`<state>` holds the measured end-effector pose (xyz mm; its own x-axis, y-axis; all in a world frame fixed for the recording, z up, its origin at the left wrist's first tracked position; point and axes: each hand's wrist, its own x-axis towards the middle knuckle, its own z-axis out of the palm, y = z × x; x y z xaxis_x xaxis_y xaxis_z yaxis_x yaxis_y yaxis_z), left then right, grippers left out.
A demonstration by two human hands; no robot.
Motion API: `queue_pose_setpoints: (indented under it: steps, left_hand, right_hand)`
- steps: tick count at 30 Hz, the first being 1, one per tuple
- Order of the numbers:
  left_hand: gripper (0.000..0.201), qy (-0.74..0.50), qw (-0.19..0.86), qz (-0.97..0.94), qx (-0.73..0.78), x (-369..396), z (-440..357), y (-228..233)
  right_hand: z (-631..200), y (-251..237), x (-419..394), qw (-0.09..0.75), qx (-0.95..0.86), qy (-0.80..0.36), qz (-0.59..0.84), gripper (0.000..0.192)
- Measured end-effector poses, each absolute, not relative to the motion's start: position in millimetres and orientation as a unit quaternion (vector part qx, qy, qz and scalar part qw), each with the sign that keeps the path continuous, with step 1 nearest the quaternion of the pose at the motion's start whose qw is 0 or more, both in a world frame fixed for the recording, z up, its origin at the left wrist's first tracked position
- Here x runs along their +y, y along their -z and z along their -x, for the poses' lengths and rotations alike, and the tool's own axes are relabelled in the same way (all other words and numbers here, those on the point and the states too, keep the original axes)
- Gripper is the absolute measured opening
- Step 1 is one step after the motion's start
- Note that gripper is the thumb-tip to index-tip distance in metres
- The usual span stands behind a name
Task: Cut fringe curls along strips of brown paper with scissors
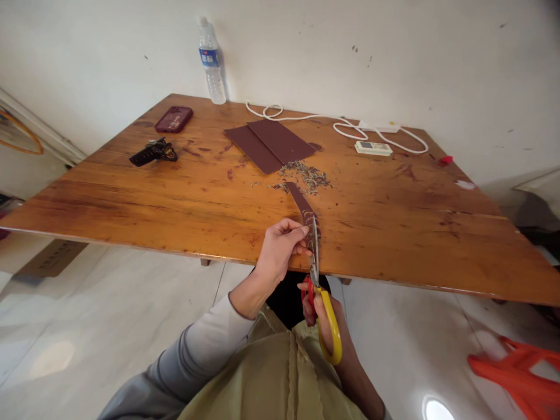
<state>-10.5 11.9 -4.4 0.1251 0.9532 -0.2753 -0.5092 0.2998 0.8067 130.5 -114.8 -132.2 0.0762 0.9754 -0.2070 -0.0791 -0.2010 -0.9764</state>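
Centrally, low in the frame, the left hand (280, 248) pinches a dark brown strip (304, 211) between thumb and fingers (298, 231), closed on its near end; the strip slants up over the bench (131, 192) edge toward a pile of cut shavings (308, 175). Just below, the right hand (326, 318) grips the yellow-and-red handles of the scissors (315, 274), fingers curled through the loops, blades nearly together across the strip's fringed end. Above the shavings lie two brown sheets (269, 143). Farther up stand a water bottle (211, 61), a white cable (341, 123) and a remote (373, 148); at upper left, a dark red case (174, 119) and black keys (153, 153).
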Motion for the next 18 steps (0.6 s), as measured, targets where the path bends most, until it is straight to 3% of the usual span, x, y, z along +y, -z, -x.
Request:
queue_pose_setpoints:
  steps: [18]
  left_hand:
    - [0.027,-0.522,0.689,-0.285,0.415,10.9,10.1,5.1]
  right_hand:
    - [-110.0,88.3,-102.6,0.472,-0.322,-0.590,0.570,0.075]
